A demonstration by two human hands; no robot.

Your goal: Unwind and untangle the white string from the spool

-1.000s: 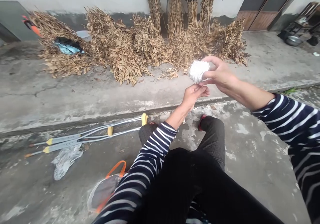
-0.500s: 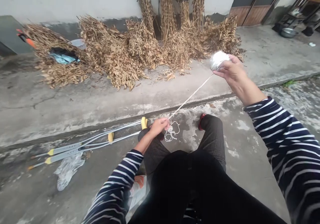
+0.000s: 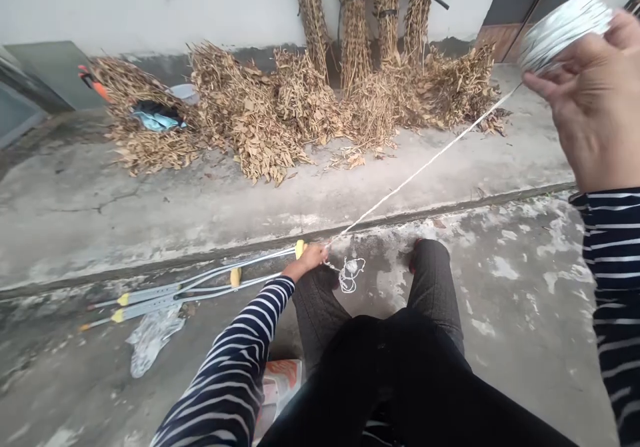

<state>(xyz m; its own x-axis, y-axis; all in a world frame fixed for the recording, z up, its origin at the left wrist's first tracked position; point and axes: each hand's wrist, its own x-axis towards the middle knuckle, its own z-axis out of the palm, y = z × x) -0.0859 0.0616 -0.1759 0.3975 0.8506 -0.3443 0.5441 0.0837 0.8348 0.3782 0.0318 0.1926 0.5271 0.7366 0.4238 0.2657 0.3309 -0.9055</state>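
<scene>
High at the right, my right hand (image 3: 597, 94) is closed around a ball of white string (image 3: 563, 30). A strand of the string (image 3: 425, 166) runs taut and slanting down to my left hand (image 3: 313, 258). That hand pinches the strand near my left knee, its fingertips pressed together. Past my left fingers, a loose, tangled end of string (image 3: 351, 275) dangles between my knees.
A pair of crutches (image 3: 200, 286) lies at the left beside a clear plastic bag (image 3: 155, 337). Dried plant stalks (image 3: 280, 114) are heaped along the wall, with tied bundles (image 3: 353, 27) upright behind. A low concrete step edge (image 3: 250, 242) crosses in front. A printed bag (image 3: 280, 387) sits by my seat.
My right hand has risen and moved right with the ball, lengthening the taut strand. My left hand has shifted slightly left, still pinching. The view has turned a little.
</scene>
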